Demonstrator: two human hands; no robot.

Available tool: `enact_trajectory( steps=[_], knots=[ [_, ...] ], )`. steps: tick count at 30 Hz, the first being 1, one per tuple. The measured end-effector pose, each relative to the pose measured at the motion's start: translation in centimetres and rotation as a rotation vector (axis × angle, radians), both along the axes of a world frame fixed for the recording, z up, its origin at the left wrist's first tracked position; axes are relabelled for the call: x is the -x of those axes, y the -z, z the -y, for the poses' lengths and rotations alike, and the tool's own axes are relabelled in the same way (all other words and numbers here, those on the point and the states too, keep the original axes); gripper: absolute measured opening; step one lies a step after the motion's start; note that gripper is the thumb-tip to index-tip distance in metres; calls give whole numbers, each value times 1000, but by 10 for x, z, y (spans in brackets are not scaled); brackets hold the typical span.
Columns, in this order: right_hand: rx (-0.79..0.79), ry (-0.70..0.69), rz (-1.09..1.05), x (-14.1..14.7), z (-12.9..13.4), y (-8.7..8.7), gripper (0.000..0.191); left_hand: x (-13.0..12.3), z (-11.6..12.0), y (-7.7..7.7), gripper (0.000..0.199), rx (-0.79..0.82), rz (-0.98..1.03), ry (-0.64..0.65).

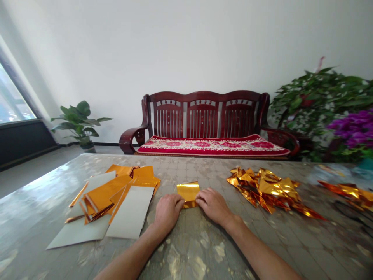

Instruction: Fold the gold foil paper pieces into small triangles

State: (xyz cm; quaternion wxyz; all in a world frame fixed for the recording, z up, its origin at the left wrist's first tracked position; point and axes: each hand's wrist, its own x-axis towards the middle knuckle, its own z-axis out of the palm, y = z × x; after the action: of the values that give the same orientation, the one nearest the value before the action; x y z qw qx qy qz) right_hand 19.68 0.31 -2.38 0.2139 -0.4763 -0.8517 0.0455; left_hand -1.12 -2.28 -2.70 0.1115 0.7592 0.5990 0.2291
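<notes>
A small folded piece of gold foil paper (188, 193) lies on the table in front of me. My left hand (167, 212) and my right hand (212, 206) meet at it, their fingers pressing on its left and right ends and hiding its lower part. To the left of my left hand lies a stack of orange-gold foil sheets (107, 193) with white-backed sheets (129, 212) beneath and beside it. To the right of my right hand is a heap of crumpled, pointed gold foil pieces (264, 189).
A glossy, mottled table cover (198, 249) spreads under everything. More gold foil strips (346, 192) lie at the far right, near a dark object, possibly scissors (349, 210). Beyond the table's far edge stand a wooden bench with a red cushion (212, 146) and potted plants (80, 122).
</notes>
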Motion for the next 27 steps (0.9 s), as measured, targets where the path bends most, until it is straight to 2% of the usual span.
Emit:
enact_trajectory(
  steps=[4, 15, 27],
  knots=[
    [38, 16, -1, 1, -1, -1, 15, -1, -1, -4, 24, 36, -64, -35],
    [36, 59, 0, 2, -2, 1, 12, -10, 6, -11, 16, 8, -159, -84],
    [33, 177, 5, 3, -3, 4, 8, -13, 7, -10, 14, 1, -201, -44]
  ],
)
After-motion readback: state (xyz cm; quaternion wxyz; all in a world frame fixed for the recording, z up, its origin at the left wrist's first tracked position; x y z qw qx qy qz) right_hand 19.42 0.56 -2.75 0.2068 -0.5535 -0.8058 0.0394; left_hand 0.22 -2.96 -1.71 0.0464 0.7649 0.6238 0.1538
